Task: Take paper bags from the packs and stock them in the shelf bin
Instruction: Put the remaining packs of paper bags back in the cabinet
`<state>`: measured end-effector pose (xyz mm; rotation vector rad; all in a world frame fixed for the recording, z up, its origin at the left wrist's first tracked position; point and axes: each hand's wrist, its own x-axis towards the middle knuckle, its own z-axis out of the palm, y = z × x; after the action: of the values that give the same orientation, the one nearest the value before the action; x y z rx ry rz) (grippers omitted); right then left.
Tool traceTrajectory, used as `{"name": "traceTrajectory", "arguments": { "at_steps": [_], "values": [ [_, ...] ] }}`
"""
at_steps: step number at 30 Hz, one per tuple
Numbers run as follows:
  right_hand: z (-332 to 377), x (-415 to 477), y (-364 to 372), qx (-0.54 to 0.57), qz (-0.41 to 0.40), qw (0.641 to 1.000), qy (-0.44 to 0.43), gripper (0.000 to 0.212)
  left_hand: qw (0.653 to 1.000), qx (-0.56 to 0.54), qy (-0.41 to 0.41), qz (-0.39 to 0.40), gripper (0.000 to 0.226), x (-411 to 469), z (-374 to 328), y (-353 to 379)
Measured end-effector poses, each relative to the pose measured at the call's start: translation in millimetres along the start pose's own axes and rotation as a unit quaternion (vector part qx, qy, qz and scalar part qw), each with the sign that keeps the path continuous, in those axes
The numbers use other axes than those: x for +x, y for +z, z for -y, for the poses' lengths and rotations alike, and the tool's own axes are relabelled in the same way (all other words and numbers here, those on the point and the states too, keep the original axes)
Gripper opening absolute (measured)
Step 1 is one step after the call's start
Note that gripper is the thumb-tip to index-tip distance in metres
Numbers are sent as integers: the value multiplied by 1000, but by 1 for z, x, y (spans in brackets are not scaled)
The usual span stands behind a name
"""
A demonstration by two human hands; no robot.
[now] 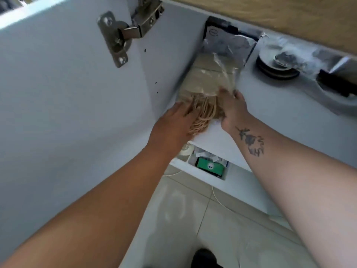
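White cabinet door [63, 97] stands open at 9 o'clock, its silver metal hinge [117, 38] at 11 o'clock. Left hand [173, 124], just below centre, lies palm-down on the twisted tan cord handles [201, 113] of the stack of brown paper bags [202, 82]; fingers are spread over the cords, and whether the grip has closed on them cannot be told. The stack lies flat on the white shelf [270, 105], against the cabinet side wall, partly wrapped in clear plastic film [226, 55]. Right hand [231, 111] touches the stack's right near corner, fingers curled on bags and film edge. Stacked dark and white discs in plastic [278, 62] sit at 2 o'clock. A green box [210, 166] shows on the lower shelf at 6 o'clock.
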<state>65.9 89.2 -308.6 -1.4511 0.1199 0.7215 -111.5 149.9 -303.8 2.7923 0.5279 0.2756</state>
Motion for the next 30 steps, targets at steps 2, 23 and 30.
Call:
{"name": "traceTrajectory", "arguments": {
  "at_steps": [2, 23, 30],
  "values": [
    [7, 10, 7, -73, 15, 997, -21, 56, 998, 47, -3, -27, 73, 16, 10, 7],
    [99, -266, -18, -498, 6, 859, -117, 41, 989, 29, -102, 100, 37, -74, -106, -206],
    [186, -347, -32, -564, -48, 809, -158, 37, 997, -5, -50, 57, 34, -82, -138, -288]
  ]
}}
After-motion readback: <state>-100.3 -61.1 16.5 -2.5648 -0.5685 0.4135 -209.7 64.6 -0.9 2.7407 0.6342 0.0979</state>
